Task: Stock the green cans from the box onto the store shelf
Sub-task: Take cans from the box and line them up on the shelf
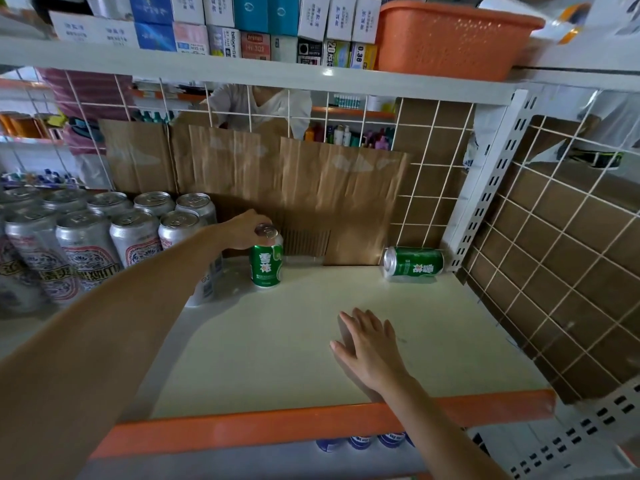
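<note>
Placing a can at the back of the store shelf. The left hand (247,230) reaches far in and grips the upright green can (266,268) from above, fingers curled round its rim and lid. The can stands on the shelf (277,341) directly under that hand, just beside the silver cans (135,233) massed to the hand's left. The right hand (367,344) lies flat on the shelf, fingers straight and spread, holding nothing and apparently serving as a brace.

A good placement probably means seating the base fully flat before letting go, label forward, close against the silver row so that later cans can line up beside it. A grip on the lid gives little control over tilt, so the release should be straight upward. A sideways green can (414,265) lies beyond the right hand, in the rear corner; it will likely need standing up, and it could roll if nudged. The box is not in view.

The shelf is a smooth, pale board with an orange front lip (311,427) under the right wrist. Cardboard sheets (294,174) line the wire grid (554,237) behind and to the right of both hands. Above the hands, an upper shelf carries small cartons (242,22) and an orange basket (450,39). Through the grid, bottles (346,133) and another person's torso show in the next aisle
</note>
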### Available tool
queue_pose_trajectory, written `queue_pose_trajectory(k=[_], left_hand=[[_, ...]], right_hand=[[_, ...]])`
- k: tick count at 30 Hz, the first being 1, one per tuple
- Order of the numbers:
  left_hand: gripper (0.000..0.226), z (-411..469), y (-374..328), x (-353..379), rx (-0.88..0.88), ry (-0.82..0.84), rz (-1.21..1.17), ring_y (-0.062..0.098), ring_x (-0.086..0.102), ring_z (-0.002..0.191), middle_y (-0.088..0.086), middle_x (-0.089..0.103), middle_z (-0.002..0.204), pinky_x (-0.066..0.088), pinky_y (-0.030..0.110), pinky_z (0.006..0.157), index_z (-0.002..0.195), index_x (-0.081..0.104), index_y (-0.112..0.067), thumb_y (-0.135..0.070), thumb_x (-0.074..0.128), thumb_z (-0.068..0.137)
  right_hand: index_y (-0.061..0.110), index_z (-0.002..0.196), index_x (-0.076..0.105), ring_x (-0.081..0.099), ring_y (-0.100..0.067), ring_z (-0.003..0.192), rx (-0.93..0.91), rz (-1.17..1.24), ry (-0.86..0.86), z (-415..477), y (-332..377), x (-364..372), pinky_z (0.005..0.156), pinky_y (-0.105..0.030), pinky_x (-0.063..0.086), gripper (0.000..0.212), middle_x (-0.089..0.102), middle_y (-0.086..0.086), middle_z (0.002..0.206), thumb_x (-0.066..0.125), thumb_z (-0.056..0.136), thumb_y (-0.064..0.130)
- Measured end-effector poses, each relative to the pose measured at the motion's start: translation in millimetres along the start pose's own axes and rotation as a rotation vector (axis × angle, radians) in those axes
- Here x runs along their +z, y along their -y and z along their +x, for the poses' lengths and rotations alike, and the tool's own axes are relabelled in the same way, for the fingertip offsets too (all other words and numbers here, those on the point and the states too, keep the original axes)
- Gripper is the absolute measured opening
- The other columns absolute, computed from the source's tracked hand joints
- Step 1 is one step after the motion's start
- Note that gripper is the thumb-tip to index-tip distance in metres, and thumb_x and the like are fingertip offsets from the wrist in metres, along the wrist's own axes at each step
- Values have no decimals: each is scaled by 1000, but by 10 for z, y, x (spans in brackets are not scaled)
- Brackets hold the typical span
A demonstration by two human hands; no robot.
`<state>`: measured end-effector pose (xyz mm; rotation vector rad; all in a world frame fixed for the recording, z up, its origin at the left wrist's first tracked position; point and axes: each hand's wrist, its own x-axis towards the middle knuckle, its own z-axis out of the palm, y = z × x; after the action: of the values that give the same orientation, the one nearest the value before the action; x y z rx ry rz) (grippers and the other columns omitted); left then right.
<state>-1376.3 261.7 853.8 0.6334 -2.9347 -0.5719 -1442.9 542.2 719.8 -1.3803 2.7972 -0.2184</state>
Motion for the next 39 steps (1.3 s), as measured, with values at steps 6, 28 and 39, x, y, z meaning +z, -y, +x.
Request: queue_pose_trajectory(k=[6, 28, 39], left_hand=[[39, 64, 110, -49, -29, -8, 25, 31, 48, 110, 17, 46, 122, 37, 30, 87, 123, 53, -5, -22, 61, 89], [45, 43, 66, 165, -75, -155, -169, 35, 42, 120, 21, 33, 134, 35, 34, 103, 135, 45, -7, -12, 56, 92], [45, -299, -181, 326, 70, -516, 24, 32, 43, 115, 13, 43, 130, 39, 43, 99, 131, 51, -10, -12, 60, 87]], right_hand=[[27, 147, 21, 15, -22, 144, 5, -4, 5, 10, -15, 9, 116, -48, 11, 97, 21, -2, 155, -6, 66, 72], [28, 147, 21, 13, -20, 144, 10, -13, 20, 13, -14, 15, 116, -48, 10, 97, 20, 1, 155, -7, 65, 71], [29, 147, 21, 14, -20, 145, 12, -10, 9, 6, -28, 25, 116, -48, 11, 117, 20, 0, 155, -23, 54, 86]])
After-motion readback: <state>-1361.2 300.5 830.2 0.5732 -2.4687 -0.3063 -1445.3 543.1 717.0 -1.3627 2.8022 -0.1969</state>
